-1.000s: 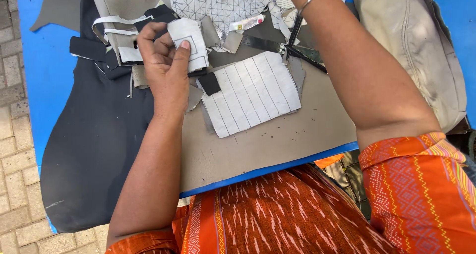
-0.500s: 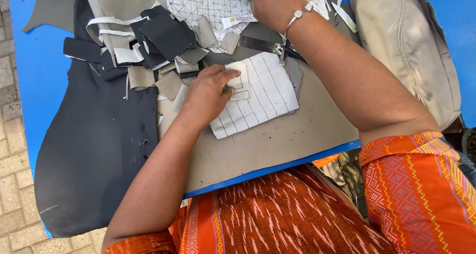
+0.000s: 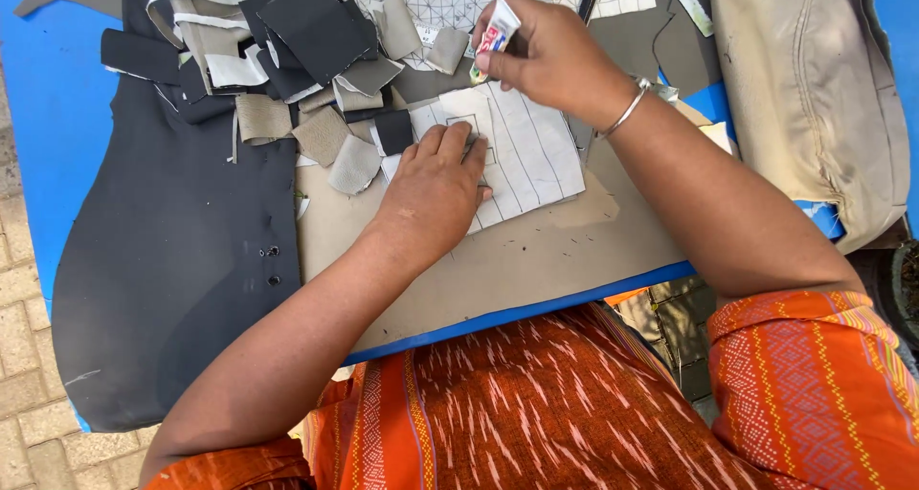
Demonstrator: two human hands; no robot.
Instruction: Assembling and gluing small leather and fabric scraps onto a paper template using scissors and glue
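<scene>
We are now pressing our left hand [image 3: 436,189] flat, fingers spread, on the white lined panel [image 3: 526,155] near the tan board's [image 3: 536,260] middle, where a moment ago it was only arriving. Our right hand [image 3: 546,55], lifted earlier, is pinching a small white tube with red and blue markings [image 3: 496,38] just above the panel's far edge.

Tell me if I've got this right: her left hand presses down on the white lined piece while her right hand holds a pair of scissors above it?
Not quite. In the head view the right hand holds a small tube, not scissors. The left hand does press on the white lined piece.
</scene>
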